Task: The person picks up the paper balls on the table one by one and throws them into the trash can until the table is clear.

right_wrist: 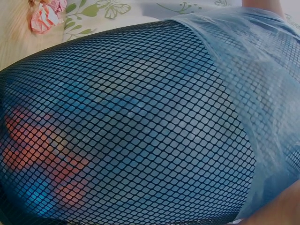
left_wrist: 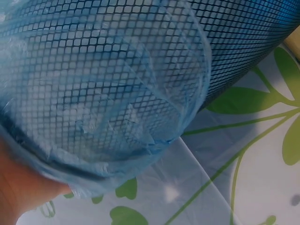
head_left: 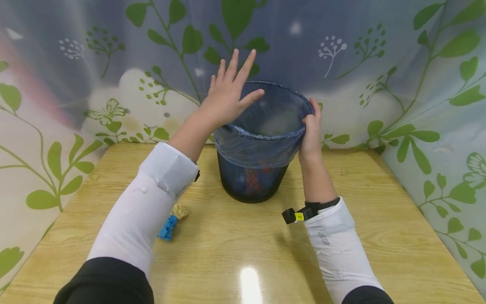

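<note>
A black mesh trash can (head_left: 253, 192) stands on the table, lined with a translucent blue trash bag (head_left: 254, 153) folded down over its rim. My left hand (head_left: 225, 99) is at the can's left rim, fingers straight and spread, thumb over the opening. On the opposite side my right hand (head_left: 312, 137) grips the bag-covered rim, thumb bent over the edge. Through the mesh, red crumpled paper (right_wrist: 42, 145) and blue crumpled paper (right_wrist: 37, 192) show low inside the can. In the left wrist view, the bag's edge (left_wrist: 194, 105) hangs loosely over the mesh.
Left of the can, a blue crumpled paper (head_left: 167, 229) and a beige one (head_left: 180, 210) lie on the wooden table (head_left: 228, 245), partly behind my left sleeve. The right wrist view also shows a pink crumpled paper (right_wrist: 45, 19). A leaf-patterned curtain (head_left: 364, 105) hangs behind and on both sides.
</note>
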`<state>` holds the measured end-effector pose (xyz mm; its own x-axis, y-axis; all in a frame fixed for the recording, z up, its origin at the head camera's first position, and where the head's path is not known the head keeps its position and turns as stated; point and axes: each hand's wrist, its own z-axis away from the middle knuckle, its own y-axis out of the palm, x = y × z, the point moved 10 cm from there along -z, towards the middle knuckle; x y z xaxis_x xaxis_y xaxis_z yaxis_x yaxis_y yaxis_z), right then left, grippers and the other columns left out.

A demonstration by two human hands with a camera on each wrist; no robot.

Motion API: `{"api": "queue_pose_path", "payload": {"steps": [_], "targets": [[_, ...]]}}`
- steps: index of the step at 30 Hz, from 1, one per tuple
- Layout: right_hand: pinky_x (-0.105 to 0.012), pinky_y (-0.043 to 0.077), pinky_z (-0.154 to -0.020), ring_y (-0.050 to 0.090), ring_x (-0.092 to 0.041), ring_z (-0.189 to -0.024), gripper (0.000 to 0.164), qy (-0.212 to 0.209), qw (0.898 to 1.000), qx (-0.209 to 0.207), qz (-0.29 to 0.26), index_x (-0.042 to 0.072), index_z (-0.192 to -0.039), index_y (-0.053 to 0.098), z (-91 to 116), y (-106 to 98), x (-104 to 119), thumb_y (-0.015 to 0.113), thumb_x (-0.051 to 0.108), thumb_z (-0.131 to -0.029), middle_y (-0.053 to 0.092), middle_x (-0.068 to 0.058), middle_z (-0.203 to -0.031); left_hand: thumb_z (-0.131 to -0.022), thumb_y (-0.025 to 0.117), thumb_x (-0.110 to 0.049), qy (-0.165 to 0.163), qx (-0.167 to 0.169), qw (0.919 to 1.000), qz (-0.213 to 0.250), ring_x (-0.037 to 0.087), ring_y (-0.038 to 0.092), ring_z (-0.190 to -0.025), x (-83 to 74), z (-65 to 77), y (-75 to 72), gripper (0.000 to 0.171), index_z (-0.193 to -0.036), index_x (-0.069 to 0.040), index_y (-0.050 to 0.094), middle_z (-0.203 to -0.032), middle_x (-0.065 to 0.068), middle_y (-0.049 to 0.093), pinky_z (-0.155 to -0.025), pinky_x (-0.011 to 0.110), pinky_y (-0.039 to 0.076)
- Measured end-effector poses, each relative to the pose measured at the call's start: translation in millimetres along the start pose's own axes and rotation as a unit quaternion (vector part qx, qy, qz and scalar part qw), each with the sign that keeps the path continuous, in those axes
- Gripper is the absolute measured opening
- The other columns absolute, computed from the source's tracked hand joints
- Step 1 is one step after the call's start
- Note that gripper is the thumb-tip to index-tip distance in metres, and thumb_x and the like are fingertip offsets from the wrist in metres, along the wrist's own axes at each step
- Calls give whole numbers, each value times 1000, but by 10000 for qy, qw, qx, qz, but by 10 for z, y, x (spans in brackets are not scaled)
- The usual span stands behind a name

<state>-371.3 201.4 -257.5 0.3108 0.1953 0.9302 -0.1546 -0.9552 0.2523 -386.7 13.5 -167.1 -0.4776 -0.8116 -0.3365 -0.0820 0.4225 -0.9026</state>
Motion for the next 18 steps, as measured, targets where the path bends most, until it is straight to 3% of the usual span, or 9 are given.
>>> {"api": "queue_pose_path", "payload": {"steps": [10, 18], "targets": [[-34, 21, -112, 27, -16, -137, 70, -10, 10000, -57, -42, 17, -154, 16, -36, -31, 46, 27, 16, -85, 13, -4, -160, -96, 32, -61, -102, -377, 9985, 381, 32, -19, -147, 126, 147, -81, 77, -150, -40, -18, -160, 1, -23, -117, 56, -5], [-34, 21, -112, 24, -16, -138, 70, 142, 9999, -32, -15, 18, -154, 15, -23, -7, 4, 26, 16, -85, 8, -1, -161, -97, 32, -60, -2, -565, 9973, 470, 33, -17, -147, 304, 435, -115, 76, -152, -37, -15, -161, 4, -21, -117, 58, -3]]}}
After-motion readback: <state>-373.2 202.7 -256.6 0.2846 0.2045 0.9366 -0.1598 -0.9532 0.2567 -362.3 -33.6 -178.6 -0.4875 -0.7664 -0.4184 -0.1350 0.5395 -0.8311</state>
